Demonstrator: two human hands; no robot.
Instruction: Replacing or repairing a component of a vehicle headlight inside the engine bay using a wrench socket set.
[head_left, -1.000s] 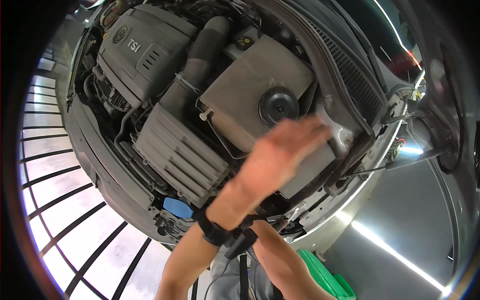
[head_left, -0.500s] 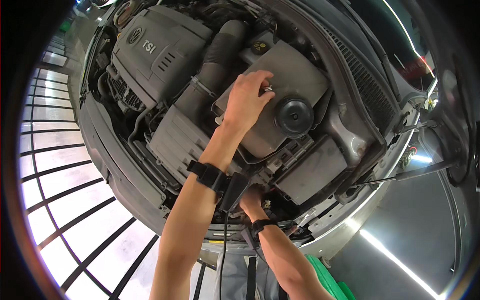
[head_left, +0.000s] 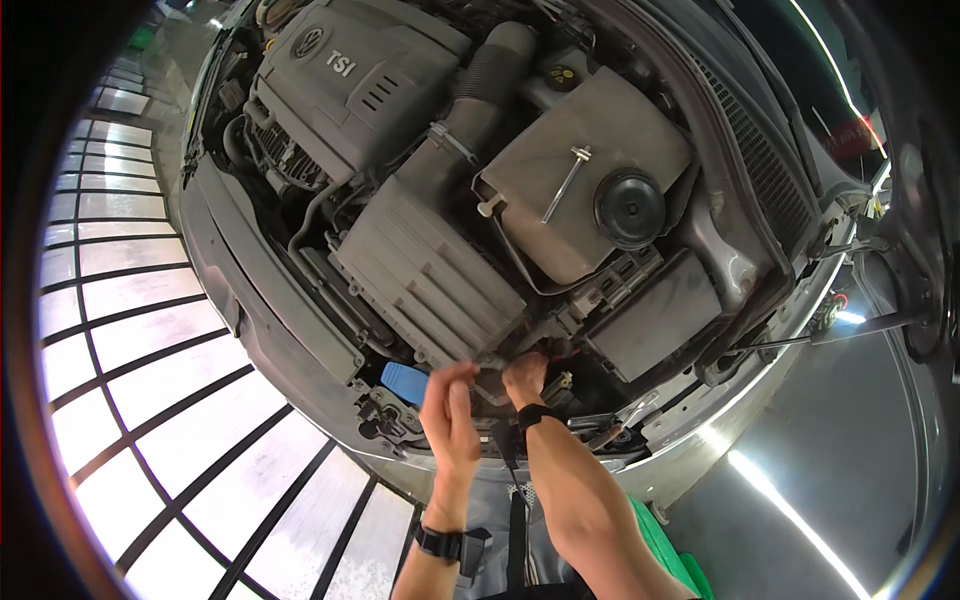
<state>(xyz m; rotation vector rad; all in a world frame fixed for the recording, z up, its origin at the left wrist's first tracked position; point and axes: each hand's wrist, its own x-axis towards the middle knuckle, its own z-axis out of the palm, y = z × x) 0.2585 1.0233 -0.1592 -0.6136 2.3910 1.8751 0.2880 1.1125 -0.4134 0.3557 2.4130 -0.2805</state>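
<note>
My left hand (head_left: 450, 415) hovers over the front edge of the engine bay. Its fingers are loosely bent, apart and slightly blurred, with nothing visible in them. Close on its right, my right hand (head_left: 524, 380) reaches down into a gap beside the ribbed air filter housing (head_left: 435, 270). The right fingers are curled, and their tips and whatever they grip are hidden. Farther off, a slim metal hand tool with a bolt-like head (head_left: 567, 187) lies on the brownish flat cover (head_left: 545, 235), beside a round black magnetic-looking dish (head_left: 630, 208).
A blue cap (head_left: 405, 382) sits left of my left hand. The engine cover (head_left: 365, 85) and a thick ribbed intake hose (head_left: 495, 75) lie beyond. At right are a dark rectangular box (head_left: 655, 315) and a support strut (head_left: 850, 335). Green material (head_left: 655, 535) shows beside my right arm.
My left hand has let go of the metal tool on the cover and drawn back toward me, beside my right hand. The view has shifted, and the blue cap has come into sight.
</note>
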